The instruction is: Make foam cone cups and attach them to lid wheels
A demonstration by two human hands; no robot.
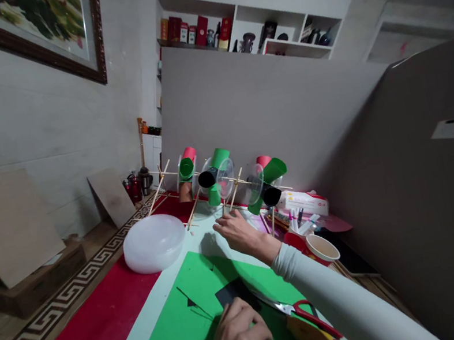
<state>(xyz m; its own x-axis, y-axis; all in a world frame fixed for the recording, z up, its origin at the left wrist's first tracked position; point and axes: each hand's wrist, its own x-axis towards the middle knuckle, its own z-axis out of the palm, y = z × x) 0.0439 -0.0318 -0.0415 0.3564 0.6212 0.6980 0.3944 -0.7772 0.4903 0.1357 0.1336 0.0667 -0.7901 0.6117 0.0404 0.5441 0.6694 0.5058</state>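
My left hand (239,339) lies with curled fingers on a green foam or paper sheet (168,333), beside a black piece (230,293). What its fingers hold, if anything, is hidden. My right hand (240,231) reaches forward to the foot of a wooden stick frame (235,189). Its fingers are bent together near a stick; I cannot make out what is between them. Three wheels with clear discs and rolled coloured pieces, among them a green roll (220,158), sit along the frame. Scissors (307,314) with red handles lie under my right forearm.
A translucent round tub (154,243) stands at the table's left. On the right are a paper cup (322,248), several markers (301,220) and a tissue pack (303,202). A yellow object (315,337) lies near the front edge. A grey panel (272,103) rises behind.
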